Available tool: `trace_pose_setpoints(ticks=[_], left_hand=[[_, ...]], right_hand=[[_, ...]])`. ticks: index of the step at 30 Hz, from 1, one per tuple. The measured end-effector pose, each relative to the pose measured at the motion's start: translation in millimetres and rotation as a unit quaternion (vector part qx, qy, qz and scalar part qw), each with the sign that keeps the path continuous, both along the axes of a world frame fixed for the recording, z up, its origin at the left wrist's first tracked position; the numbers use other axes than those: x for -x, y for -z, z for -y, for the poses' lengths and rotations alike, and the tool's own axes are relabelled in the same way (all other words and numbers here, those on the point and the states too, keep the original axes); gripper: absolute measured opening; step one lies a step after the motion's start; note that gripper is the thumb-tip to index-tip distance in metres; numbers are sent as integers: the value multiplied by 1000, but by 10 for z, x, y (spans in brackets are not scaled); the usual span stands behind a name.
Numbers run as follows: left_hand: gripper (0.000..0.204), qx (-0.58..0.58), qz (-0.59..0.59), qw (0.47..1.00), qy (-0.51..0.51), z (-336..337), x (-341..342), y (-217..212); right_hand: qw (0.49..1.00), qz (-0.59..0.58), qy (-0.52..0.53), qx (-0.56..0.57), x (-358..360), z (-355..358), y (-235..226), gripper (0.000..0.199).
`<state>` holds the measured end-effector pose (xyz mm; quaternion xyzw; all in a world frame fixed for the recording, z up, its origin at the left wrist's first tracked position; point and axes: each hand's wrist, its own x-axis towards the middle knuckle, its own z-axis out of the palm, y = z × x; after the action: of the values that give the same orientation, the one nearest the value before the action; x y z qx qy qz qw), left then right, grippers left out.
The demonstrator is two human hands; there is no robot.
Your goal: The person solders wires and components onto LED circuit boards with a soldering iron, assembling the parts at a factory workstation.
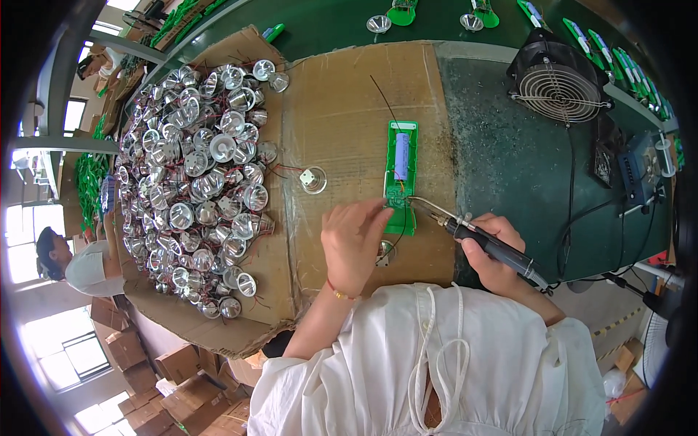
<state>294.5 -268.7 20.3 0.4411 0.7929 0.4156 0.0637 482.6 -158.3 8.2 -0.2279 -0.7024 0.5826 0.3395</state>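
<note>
Head view: green circuit board [400, 171] lies flat on cardboard sheet [342, 94] mid-counter, steady for tip work. Left hand [354, 243] presses its near end, fingers [374, 213] spread flat, gripping nothing. Right hand [494, 254] wraps soldering iron [480, 238] like a pen, tip at board's lower end. Silver reflector cups [200, 174] heaped left within reach; fan [556, 76] sits far right.

Green circuit board [400, 176] with cylindrical blue cell, flat on cardboard, black soldering iron [476, 237] tip touching it
</note>
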Motion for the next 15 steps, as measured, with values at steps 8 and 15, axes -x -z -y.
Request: trace_pose_setpoints(ticks=[8, 15], left_hand=[[31, 0, -121, 993, 11, -102, -40, 104], [34, 9, -114, 993, 21, -119, -40, 127]], right_hand=[[1000, 26, 6, -2, 33, 11, 8, 14], [999, 45, 8, 10, 59, -11, -44, 14]])
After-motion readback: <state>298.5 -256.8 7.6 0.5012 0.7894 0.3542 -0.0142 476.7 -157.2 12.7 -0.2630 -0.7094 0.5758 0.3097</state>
